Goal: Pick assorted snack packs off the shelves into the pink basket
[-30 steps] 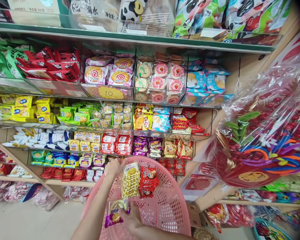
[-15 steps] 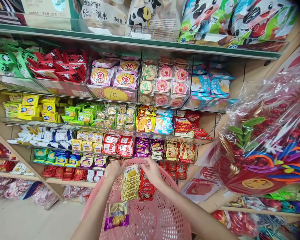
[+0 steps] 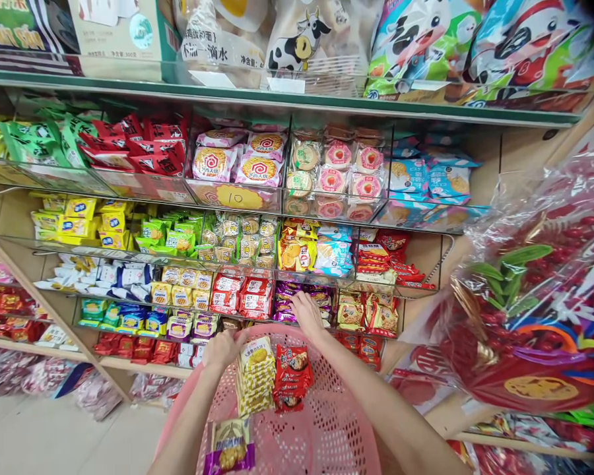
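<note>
Gripping the pink basket (image 3: 344, 422) by its far rim, the left hand (image 3: 224, 348) has its fingers curled narrow over the edge; beyond it, the right hand (image 3: 307, 313) reaches over the rim into the shelving (image 3: 488, 148), its fingertips among the purple packets (image 3: 283, 307) — from where I stand I can't tell whether they are pinching one, since the hand covers what lies beneath; inside the basket, near the far rim, sit a stack of yellow-and-white packets (image 3: 256, 379) and, just beside it, a stack of red packets (image 3: 293, 379), with one purple-and-cream packet (image 3: 230, 448) lying apart, nearer the person; the step in hand looks to me like picking from the purple row while the basket is steadied just below; as for the next move, I'd say it calls for a pinch on one packet's edge and a lift clear of its neighbours — gently, for the red-and-white packets (image 3: 256, 300) sit just to the left and the tan packets (image 3: 351, 310) just to the right, and a careless tug could disturb the row; the left hand's part, I'd judge, is to hold the rim firm, as the basket's mouth lies right under the reaching arm.
</note>
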The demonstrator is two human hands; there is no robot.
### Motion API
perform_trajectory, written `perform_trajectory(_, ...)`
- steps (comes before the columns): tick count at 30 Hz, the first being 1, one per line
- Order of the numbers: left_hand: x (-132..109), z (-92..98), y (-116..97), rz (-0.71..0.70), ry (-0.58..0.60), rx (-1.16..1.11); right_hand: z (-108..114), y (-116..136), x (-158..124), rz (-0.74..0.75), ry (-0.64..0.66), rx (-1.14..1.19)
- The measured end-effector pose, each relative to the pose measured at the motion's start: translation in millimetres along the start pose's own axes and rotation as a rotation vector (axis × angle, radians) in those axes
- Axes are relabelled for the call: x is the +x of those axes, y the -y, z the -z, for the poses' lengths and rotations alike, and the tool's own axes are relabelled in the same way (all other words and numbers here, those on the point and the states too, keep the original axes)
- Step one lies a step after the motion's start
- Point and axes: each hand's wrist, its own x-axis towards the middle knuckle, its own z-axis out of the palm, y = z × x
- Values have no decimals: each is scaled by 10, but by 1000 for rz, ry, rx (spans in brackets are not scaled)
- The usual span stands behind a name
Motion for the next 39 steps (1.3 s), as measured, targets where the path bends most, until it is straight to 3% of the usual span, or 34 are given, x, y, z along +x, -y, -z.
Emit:
perform_trajectory(11,29,-3,10,5,-3,-5,-21,-73,-41,36,20,-122)
perform_trajectory(27,14,82,-138,15,0,14,260,-116,-106,-78,-185,45)
perform_trajectory(34,86,45,-144,-27,0,37,440,74,-506,-141,-396,459)
perform_trajectory(39,115,20,-202,-41,-1,56,617,333,-941,-262,-286,734)
